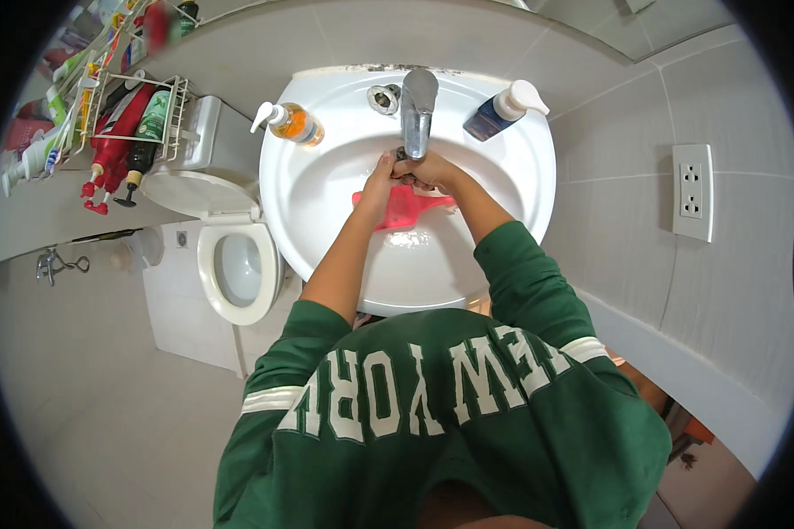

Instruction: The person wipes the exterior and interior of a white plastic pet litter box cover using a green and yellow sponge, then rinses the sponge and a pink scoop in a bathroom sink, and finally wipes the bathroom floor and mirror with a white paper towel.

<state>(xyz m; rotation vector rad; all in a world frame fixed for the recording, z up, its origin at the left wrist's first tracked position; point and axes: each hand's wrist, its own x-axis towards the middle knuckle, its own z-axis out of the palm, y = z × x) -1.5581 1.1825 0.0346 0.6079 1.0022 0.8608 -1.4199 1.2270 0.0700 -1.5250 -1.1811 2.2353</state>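
Both my hands meet under the chrome faucet, over the basin of the white sink. My left hand has its fingers curled in toward the right one. My right hand is closed too, close below the spout. Something small and dark shows between the fingers, partly hidden, and I cannot make out its kind. Beneath my hands a flat pink plastic thing with a handle pointing right lies in the basin. Wet glints show on the basin next to it.
On the sink's rim stand an orange pump bottle at left and a dark blue pump bottle at right. A toilet with its lid up is to the left, below a wire rack of bottles. A wall socket is at right.
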